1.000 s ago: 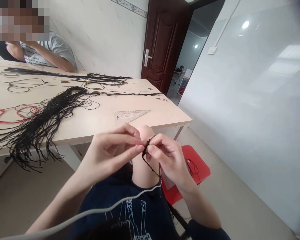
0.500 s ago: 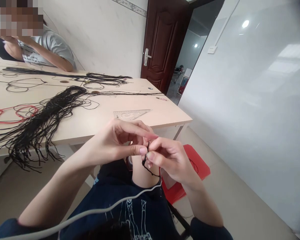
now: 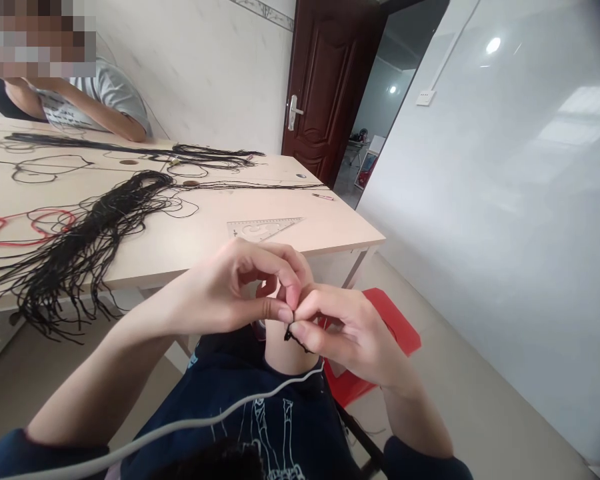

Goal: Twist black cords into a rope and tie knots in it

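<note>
My left hand (image 3: 245, 287) and my right hand (image 3: 347, 327) meet above my knee, their fingertips almost touching. Between them is a thin black knotted cord (image 3: 289, 331), pinched at the thumb and forefinger of each hand. A short length of it hangs below the fingertips, and the rest is covered by the right hand. On the table to the left lies a thick bundle of black cords (image 3: 100, 227), its loose ends drooping over the front edge.
The table (image 3: 330, 230) also bears a clear set square (image 3: 265, 229), red cord (image 3: 33, 223) and a second black bundle (image 3: 130, 148). A person (image 3: 100, 100) sits across it. Right of my leg stands a red stool (image 3: 395, 327). A white cable (image 3: 190, 423) crosses my lap.
Both hands have drawn lower with the cord, and the left fingers have curled in toward the right fingertips. Less of the cord's hanging length shows now.
</note>
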`<state>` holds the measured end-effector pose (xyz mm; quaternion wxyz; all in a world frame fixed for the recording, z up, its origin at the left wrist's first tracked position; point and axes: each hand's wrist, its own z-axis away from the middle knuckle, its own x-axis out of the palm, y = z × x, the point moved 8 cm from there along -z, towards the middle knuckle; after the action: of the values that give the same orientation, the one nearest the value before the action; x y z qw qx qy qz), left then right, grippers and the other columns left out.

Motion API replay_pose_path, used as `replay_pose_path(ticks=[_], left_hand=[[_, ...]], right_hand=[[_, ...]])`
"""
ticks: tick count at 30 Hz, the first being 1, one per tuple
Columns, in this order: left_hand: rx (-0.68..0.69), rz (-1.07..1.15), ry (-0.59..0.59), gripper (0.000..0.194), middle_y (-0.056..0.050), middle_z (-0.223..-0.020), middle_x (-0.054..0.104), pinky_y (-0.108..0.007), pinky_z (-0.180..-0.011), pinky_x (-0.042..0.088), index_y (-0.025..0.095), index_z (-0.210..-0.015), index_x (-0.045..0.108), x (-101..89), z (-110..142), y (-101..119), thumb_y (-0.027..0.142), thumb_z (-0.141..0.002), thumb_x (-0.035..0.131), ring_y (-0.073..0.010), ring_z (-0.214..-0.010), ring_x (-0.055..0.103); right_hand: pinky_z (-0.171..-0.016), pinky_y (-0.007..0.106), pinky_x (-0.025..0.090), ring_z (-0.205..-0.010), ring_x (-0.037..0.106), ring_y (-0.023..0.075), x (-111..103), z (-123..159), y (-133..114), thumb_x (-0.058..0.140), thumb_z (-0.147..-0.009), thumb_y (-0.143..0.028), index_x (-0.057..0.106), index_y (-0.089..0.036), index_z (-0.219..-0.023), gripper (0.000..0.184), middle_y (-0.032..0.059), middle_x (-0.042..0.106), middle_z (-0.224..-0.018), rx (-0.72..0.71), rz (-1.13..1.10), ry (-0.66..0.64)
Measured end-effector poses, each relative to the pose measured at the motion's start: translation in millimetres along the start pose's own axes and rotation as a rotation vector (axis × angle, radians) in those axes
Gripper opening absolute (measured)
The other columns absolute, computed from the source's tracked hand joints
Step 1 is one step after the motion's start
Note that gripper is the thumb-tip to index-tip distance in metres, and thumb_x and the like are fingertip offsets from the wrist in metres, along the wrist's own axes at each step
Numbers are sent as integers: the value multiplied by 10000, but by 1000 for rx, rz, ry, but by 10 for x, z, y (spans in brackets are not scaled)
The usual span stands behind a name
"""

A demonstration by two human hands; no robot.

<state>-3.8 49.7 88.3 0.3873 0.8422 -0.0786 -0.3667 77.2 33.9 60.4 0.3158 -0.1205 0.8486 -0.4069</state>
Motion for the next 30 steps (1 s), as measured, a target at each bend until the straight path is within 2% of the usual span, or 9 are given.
replay_pose_path(ticks=[5,8,11,16,19,21,26,30], left_hand=[[-11,-74,-41,131,-18,-797,588,-157,-497,442,174,-682,595,23,-38,2,71,-756,563,-71,-615,522],[27,-102,21,125,-15,-766,551,-165,-491,437,178,-693,562,34,-24,38,95,-781,532,-81,-616,506],[115,-169,224,121,-29,-786,519,-184,-498,440,180,-694,541,5,38,106,108,-790,523,-97,-638,500],[317,-254,610,121,-28,-798,495,-192,-533,443,172,-710,523,17,234,266,68,-763,557,-103,-704,513],[349,-265,731,125,-22,-807,523,-192,-539,456,166,-736,538,33,317,290,44,-760,557,-91,-691,522],[361,-266,726,135,-17,-777,546,-211,-566,469,163,-752,551,37,335,295,28,-759,552,-96,-692,529],[385,-170,525,149,-41,-765,554,-241,-599,482,110,-805,567,20,282,307,-14,-725,588,-119,-736,539],[334,-293,467,126,-54,-805,529,-213,-603,468,97,-825,598,3,253,363,15,-731,612,-110,-779,534]], right_hand=[[-632,220,443,-692,506,96,-23,-3,8,504,-843,-215,532,-199,-765,84,-12,528,-766,-15,34,6],[-626,222,437,-683,504,95,-58,7,-10,509,-842,-198,524,-203,-764,79,-15,527,-760,-47,53,47],[-637,231,438,-711,512,100,-95,27,-61,513,-836,-163,513,-201,-758,87,-8,540,-783,-104,71,130],[-756,300,459,-860,529,143,-76,72,-130,491,-841,-141,495,-205,-772,94,13,556,-846,-195,30,267],[-744,301,462,-833,521,137,-52,87,-111,484,-840,-129,471,-205,-780,97,11,552,-853,-195,-6,320],[-722,284,458,-796,510,123,-37,92,-121,494,-831,-117,465,-201,-776,104,10,563,-874,-215,5,319],[-627,233,423,-734,477,100,-58,89,-145,511,-817,-111,453,-191,-744,123,-2,561,-831,-226,45,296],[-577,217,404,-592,389,58,-73,84,-168,522,-808,-110,444,-188,-726,137,-17,536,-825,-212,72,258]])
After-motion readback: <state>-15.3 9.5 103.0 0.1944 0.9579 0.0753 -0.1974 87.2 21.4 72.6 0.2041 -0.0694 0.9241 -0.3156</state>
